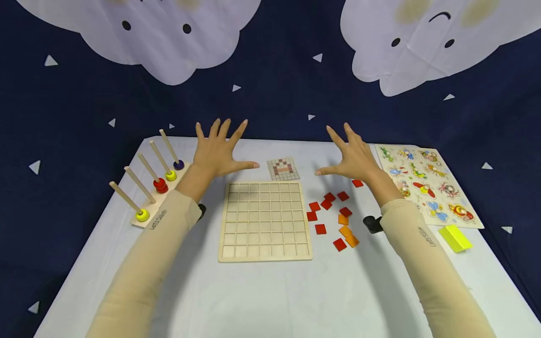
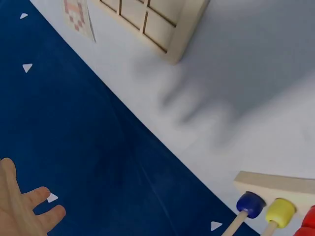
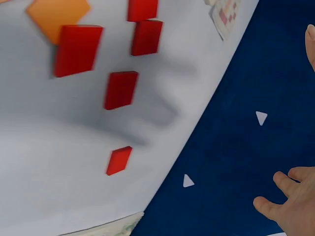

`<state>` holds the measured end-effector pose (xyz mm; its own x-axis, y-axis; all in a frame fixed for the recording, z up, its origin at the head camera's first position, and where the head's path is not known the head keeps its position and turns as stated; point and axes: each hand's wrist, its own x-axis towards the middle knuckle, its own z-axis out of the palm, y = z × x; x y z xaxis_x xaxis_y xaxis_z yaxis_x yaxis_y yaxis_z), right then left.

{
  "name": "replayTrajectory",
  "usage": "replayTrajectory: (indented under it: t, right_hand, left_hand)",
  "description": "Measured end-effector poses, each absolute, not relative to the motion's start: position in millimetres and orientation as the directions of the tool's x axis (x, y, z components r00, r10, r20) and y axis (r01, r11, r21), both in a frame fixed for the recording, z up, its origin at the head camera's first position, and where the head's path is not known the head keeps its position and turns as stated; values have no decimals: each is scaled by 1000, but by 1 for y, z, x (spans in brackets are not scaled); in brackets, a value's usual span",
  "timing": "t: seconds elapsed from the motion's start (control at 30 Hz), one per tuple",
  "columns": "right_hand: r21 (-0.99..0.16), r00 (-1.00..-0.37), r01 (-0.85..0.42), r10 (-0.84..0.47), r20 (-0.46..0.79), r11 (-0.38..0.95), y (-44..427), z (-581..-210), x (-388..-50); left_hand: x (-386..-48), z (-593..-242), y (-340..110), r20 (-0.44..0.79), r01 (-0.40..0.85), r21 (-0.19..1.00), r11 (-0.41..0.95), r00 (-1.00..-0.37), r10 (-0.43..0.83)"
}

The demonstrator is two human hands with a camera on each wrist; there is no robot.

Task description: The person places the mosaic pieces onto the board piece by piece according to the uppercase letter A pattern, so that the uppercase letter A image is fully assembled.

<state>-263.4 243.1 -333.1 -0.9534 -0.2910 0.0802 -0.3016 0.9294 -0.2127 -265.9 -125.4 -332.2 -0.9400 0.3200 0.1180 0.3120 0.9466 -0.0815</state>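
Both hands are raised over the far part of the table with fingers spread, holding nothing. My left hand [image 1: 217, 152] hovers between the bead stacker and a small patterned card [image 1: 283, 169]. To the card's right is my right hand [image 1: 354, 157], above several red square tiles [image 1: 320, 229] and orange tiles [image 1: 343, 219]. A wooden grid board [image 1: 265, 221] lies in the middle of the table, its cells bare. In the left wrist view, part of the left hand [image 2: 29, 206] shows at the lower left; the right hand [image 3: 295, 201] appears at the lower right of its own wrist view.
On the left stands a wooden peg stacker [image 1: 154, 202] with yellow, red and blue beads on upright pegs. An insect picture puzzle board [image 1: 427, 183] lies at the right, with a yellow block [image 1: 455, 238] near its front edge. A dark blue curtain [image 1: 279, 103] hangs behind the table.
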Motion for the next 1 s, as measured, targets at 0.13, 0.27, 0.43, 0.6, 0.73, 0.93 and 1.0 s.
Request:
replayTrajectory:
  t: [0.13, 0.27, 0.43, 0.6, 0.73, 0.93, 1.0]
  right_hand:
    - [-247, -954, -300, -288, 83, 921, 252, -340, -256]
    - [-286, -957, -291, -278, 85, 913, 260, -347, -248]
    - [-319, -955, -295, -278, 101, 900, 269, -357, -238]
    - [-331, -953, -302, -283, 105, 894, 277, -366, -229]
    - [-358, -956, -292, -274, 101, 887, 283, -374, -223]
    - [-379, -959, -283, -267, 95, 881, 293, -383, -215]
    - [-384, -960, -279, -265, 89, 880, 295, -385, -212]
  left_hand:
    - [-259, -337, -129, 131, 353, -75, 933, -924, 360]
    - [-252, -345, -134, 146, 379, -66, 923, -912, 384]
    - [-240, -354, -143, 146, 384, -43, 922, -911, 386]
    - [-232, -364, -156, 144, 375, -21, 927, -916, 374]
    - [-229, -372, -165, 132, 381, -35, 924, -915, 382]
    - [-223, -382, -173, 121, 396, -22, 918, -910, 396]
    - [-220, -385, -175, 118, 400, -14, 916, -909, 399]
